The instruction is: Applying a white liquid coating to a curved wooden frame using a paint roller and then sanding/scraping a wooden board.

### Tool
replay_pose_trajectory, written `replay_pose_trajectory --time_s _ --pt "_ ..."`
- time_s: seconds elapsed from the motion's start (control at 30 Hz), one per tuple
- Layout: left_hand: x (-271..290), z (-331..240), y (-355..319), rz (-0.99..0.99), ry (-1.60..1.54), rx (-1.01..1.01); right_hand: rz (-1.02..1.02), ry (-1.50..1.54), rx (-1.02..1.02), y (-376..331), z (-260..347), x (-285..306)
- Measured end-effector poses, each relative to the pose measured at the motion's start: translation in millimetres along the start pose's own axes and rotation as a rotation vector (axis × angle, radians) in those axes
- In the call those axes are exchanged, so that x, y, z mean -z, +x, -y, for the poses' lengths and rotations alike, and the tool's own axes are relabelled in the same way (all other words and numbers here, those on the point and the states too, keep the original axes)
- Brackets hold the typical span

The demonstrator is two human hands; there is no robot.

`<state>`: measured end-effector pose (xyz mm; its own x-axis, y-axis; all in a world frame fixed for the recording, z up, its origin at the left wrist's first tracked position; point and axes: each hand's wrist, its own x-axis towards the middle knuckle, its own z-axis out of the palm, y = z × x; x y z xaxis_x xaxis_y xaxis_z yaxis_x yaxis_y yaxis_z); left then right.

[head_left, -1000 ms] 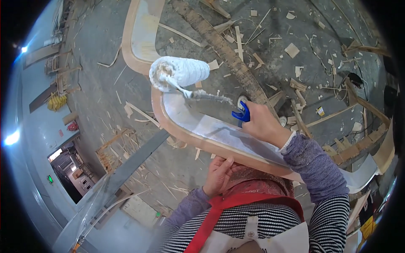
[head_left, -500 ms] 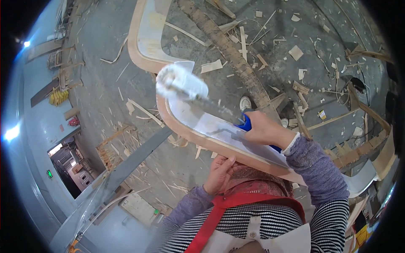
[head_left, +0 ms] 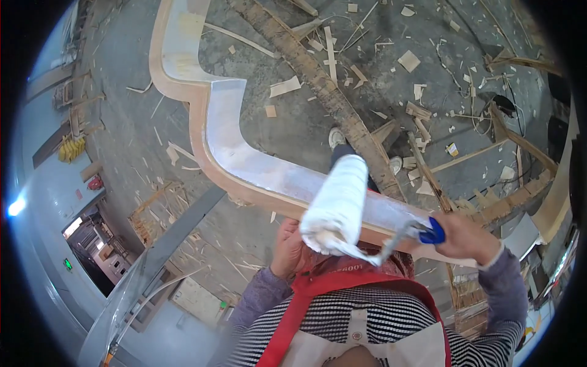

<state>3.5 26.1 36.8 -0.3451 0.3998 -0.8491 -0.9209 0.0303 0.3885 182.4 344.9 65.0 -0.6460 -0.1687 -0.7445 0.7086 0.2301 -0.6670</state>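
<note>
My right hand (head_left: 468,237) is closed round the blue handle of a paint roller (head_left: 336,202). The fluffy white sleeve hangs over the near edge of a long, S-curved wooden piece (head_left: 260,168) and hides part of it. This piece has a bare wood edge and a broad face coated whitish, with yellowish patches toward the far end. My left hand (head_left: 287,248) grips its near edge, just left of the sleeve; some of its fingers are hidden behind the wood and roller. A red apron (head_left: 361,276) covers my front below the piece.
A rough wooden beam (head_left: 324,79) runs across the concrete floor beyond my shoes. Wood scraps (head_left: 409,61) lie scattered round it. At left a grey metal bar (head_left: 195,223) slants under the curved piece. A wooden frame (head_left: 471,158) stands at right.
The roller has swung back toward me and right, from the curved piece's bend to its near edge. My right hand has moved right and nearer. The view has shifted slightly.
</note>
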Motion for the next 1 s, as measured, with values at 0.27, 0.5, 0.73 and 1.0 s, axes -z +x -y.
replay_pose_trajectory --time_s 0.27,0.5,0.73,1.0 --pt "-7.5 4.2 2.1 0.206 -0.396 0.16 -0.101 -0.057 0.105 23.8 4.1 -20.4" --pt "-20.7 -2.0 -1.3 0.019 0.147 -0.086 -0.167 0.08 -0.059 -64.3 -30.7 -54.8" --pt "-27.2 3.7 1.0 0.093 0.074 -0.088 -0.443 0.128 -0.105 -109.8 -40.2 -89.6" --pt "-28.1 7.7 -7.9 0.022 0.176 -0.172 -0.482 0.27 -0.122 -74.6 -35.7 -124.2"
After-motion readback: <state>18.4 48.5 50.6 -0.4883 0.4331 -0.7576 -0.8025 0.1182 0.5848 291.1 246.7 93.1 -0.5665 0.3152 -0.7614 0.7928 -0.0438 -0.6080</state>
